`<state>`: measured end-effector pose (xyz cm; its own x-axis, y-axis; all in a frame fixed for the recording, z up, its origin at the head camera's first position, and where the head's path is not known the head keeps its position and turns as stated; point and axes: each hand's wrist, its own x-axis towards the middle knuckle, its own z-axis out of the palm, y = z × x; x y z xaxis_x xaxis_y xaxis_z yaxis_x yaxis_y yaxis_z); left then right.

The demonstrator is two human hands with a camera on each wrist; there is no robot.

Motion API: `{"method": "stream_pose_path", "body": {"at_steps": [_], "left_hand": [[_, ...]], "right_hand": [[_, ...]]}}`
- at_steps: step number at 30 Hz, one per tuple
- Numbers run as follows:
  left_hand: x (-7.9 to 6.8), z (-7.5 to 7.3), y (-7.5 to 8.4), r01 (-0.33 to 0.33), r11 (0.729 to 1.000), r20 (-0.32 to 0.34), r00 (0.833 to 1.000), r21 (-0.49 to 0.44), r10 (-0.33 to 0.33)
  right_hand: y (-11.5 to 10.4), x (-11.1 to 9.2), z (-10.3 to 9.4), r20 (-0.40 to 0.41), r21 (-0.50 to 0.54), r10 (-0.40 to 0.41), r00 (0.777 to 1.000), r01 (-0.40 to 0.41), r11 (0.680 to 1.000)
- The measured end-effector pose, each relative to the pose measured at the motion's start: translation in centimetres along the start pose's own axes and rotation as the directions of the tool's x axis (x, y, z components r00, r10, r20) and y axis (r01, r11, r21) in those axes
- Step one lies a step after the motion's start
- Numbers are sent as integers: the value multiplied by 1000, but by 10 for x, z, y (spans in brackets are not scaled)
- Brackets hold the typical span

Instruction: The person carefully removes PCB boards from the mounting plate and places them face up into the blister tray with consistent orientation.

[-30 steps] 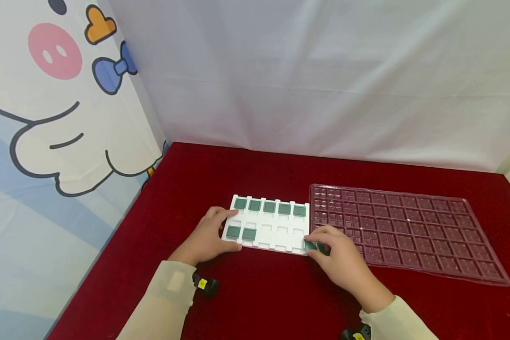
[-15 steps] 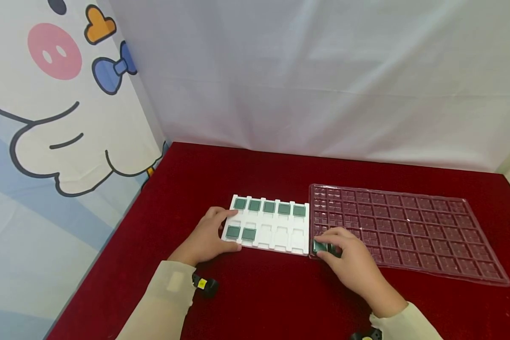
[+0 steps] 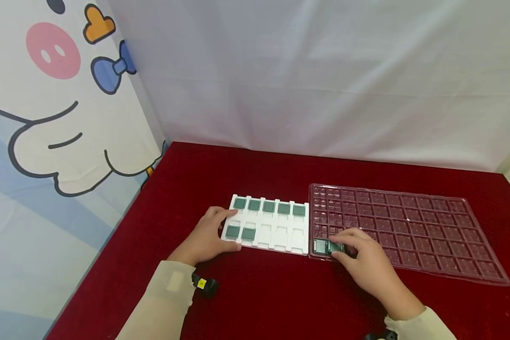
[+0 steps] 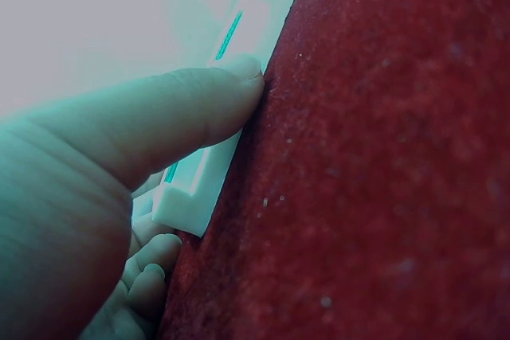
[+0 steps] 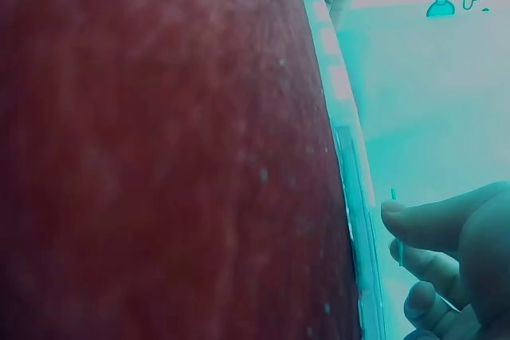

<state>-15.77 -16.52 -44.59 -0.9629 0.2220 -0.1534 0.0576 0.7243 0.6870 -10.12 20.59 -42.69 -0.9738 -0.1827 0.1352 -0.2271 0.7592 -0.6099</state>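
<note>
The white tray (image 3: 265, 226) has green chips in its back row and two more at the front left. My left hand (image 3: 206, 238) grips its left end, the thumb (image 4: 191, 109) along the front edge and other fingers beyond. A clear plastic tray (image 3: 401, 222) with a grid of pockets lies against its right side. My right hand (image 3: 365, 257) is over the clear tray's front left part, pinching a thin green chip (image 3: 335, 247). In the right wrist view that chip (image 5: 401, 254) shows edge-on between thumb and fingers. Another green chip (image 3: 320, 246) lies at the front left corner pocket.
Both trays lie on a dark red cloth (image 3: 263, 297). Behind stands a white curtain (image 3: 323, 85), with a cartoon-printed cloth (image 3: 68, 141) at the left. Black wrist cameras are strapped near both cuffs.
My right hand has moved right, from the white tray's front right corner to over the clear tray, a chip in its fingers. The corner chip now shows uncovered. My left hand has stayed still.
</note>
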Motion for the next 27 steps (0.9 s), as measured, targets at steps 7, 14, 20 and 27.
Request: {"method": "stream_pose_path", "body": {"at_steps": [7,14,20,27], "left_hand": [[0,0,0,2,1000,0,1000,0,-2],[0,0,0,-5,1000,0,1000,-4,5],[-2,-1,0,-3,1000,-2,1000,-8,3],[-1,0,0,-7,1000,0,1000,-12,7]], "right_hand": [[5,-4,-9,9,-19,7,1000,-6,1000],[12,-10,-16,-3,-42,-7,1000,7,999],[15,-12,-19,-16,-41,-10,1000,9,999],[21,-14,-21,-22,-46,-11,1000,10,999]]}}
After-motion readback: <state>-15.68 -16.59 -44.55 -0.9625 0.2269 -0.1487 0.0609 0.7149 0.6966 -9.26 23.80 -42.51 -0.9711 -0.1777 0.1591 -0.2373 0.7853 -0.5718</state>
